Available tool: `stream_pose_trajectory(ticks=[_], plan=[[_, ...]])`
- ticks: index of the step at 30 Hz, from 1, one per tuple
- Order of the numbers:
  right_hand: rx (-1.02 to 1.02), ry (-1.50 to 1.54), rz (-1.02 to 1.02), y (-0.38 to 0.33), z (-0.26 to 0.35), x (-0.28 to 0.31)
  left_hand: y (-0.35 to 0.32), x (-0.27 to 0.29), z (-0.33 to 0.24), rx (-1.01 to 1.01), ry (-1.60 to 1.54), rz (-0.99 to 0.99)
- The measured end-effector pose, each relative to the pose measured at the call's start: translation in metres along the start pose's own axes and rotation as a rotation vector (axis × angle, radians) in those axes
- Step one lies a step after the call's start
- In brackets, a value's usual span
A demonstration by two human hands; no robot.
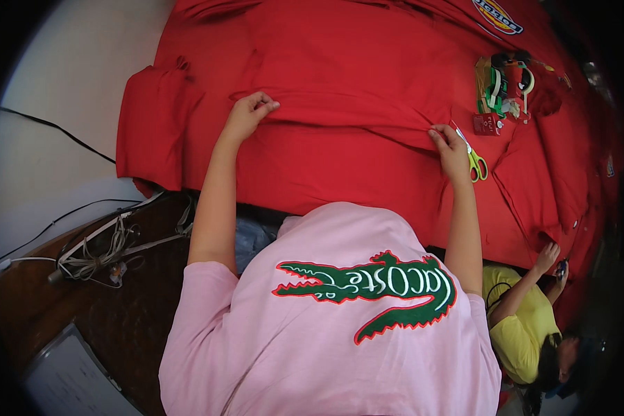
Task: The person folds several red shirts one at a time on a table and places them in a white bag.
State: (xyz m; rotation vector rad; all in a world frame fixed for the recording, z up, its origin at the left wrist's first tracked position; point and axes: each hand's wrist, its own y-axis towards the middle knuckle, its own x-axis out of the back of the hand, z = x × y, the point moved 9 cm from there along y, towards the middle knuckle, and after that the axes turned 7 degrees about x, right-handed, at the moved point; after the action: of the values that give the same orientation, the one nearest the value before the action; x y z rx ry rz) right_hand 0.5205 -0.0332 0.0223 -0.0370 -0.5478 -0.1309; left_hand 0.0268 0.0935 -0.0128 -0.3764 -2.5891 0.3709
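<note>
A large red garment (340,62) lies spread over the table in front of me. My left hand (248,112) pinches a fold of the red cloth near its middle. Further right, my right hand (451,147) grips the same fold (353,114), so the crease runs between my two hands. Scissors with yellow-green handles (475,165) lie on the cloth right beside my right hand; I cannot tell if the hand touches them. My pink shirt with a green crocodile print (340,312) fills the lower middle of the view.
A small heap of sewing bits, green, white and red (503,89), sits on the cloth at the upper right. A person in a yellow shirt (523,315) works at the lower right. Tangled white cables (104,249) lie on dark wood at the left.
</note>
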Motion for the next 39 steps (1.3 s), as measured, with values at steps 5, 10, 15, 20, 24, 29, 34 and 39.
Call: stream_pose_trajectory(ticks=[5,10,15,20,24,29,34,39], plan=[[0.026,-0.014,-0.112,0.002,-0.026,0.012,0.014,0.010,-0.009,-0.006,-0.218,-0.161],[0.031,-0.284,-0.086,-0.002,-0.006,0.008,0.019,0.011,0.016,0.003,-0.295,-0.200],[0.131,-0.328,-0.102,-0.023,-0.013,0.024,0.004,0.008,0.001,0.052,-0.033,-0.185],[0.175,-0.419,-0.109,-0.039,-0.009,0.021,-0.010,0.003,-0.007,0.012,0.015,-0.247],[0.146,-0.442,-0.071,-0.037,-0.010,0.021,-0.011,0.003,-0.005,0.032,0.089,-0.230],[0.125,-0.442,-0.048,-0.032,-0.006,0.015,-0.032,-0.024,-0.048,-0.386,0.570,-0.397],[0.070,-0.498,-0.038,-0.030,-0.017,0.008,-0.045,-0.081,-0.076,-0.308,0.445,-0.413],[0.072,-0.455,-0.051,-0.028,-0.022,0.004,-0.038,-0.117,-0.082,-0.294,0.358,-0.438]])
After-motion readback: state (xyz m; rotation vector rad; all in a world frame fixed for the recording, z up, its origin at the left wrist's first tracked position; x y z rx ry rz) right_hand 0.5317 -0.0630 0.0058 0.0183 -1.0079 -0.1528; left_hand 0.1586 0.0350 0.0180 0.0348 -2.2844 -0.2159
